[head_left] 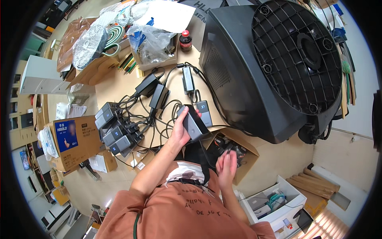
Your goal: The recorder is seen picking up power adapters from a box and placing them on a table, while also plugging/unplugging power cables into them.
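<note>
My left hand [181, 129] grips a grey and black block-shaped device [192, 126], tilted above the table's near edge. My right hand [227, 167] is closed in a pinch, lower and to the right, beside an open cardboard box. A small dark bit shows at its fingertips; I cannot make out what it is. Just behind the held device lies a similar grey device [204, 113] with a small blue-lit display. More such devices [114, 135], with cables plugged in, cluster at the table's left edge. Black power adapters [159, 96] and a slimmer adapter [188, 81] lie among tangled black cables.
A large black monitor-like housing with a round grille [296, 55] fills the right. At the back stand a dark drink bottle [185, 40] and a box of plastic bags [153, 49]. Cardboard boxes [75, 141] flank the left; an open box [244, 149] of cables sits below the table edge.
</note>
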{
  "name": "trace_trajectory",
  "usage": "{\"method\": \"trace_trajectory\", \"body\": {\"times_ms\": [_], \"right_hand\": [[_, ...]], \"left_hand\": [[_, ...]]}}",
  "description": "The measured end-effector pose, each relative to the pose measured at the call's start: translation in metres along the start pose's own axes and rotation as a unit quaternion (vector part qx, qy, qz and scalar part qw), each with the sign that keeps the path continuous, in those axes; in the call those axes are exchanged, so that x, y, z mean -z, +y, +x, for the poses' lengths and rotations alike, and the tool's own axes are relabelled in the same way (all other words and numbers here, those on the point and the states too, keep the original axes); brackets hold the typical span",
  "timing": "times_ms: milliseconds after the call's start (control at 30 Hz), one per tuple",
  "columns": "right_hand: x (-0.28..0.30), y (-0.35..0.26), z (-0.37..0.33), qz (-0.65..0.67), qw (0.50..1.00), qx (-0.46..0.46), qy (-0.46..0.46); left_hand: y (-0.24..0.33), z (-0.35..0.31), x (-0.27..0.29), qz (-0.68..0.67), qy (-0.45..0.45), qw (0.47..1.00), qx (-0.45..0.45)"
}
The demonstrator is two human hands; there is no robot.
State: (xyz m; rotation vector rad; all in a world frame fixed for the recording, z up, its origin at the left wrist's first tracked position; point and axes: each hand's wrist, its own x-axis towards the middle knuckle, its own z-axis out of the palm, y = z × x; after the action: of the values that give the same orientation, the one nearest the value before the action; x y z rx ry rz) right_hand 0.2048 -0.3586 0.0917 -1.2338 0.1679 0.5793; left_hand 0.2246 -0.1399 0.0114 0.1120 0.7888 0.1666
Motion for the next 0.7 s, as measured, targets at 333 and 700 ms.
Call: {"method": "trace_trajectory", "body": {"times_ms": [333,700], "right_hand": [[-0.023,0.023,0.092,-0.614,0.777,0.134,-0.040],[-0.016,0.041,0.138,-0.661,0.740,0.102,0.067]], "left_hand": [[-0.030,0.020,0.009,0.049,-0.110,0.990,0.072],[-0.051,0.054,0.052,0.401,0.062,0.914,-0.017]]}}
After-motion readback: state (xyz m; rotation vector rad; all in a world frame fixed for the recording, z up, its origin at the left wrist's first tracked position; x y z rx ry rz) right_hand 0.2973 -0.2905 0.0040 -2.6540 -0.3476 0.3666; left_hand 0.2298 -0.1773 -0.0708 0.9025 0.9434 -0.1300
